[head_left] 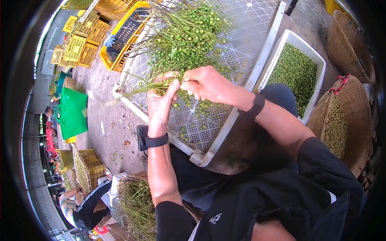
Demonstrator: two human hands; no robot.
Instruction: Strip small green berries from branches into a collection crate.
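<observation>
My left hand (161, 96) is closed around a thin bunch of green stems (140, 89), whose bare ends stick out to the left. Against its fingertips, my right hand (209, 84) makes a pinch; what lies between its thumb and fingers is hidden. Both hands are over a white perforated tray (249, 48). Just beyond them on the tray lies a heap of small round green fruits on long stems (189, 40). Loose green fruits (203, 108) are scattered on the mesh under and beside my hands.
At right stand a white box (320, 60) of loose green fruits and wicker baskets (358, 120), one part filled. A yellow crate (108, 58) lies beyond the tray's left side. Farther left are a green basket (74, 112) and stacked yellow crates (86, 34). Stripped stems (138, 205) fill a basket near a seated person (86, 205).
</observation>
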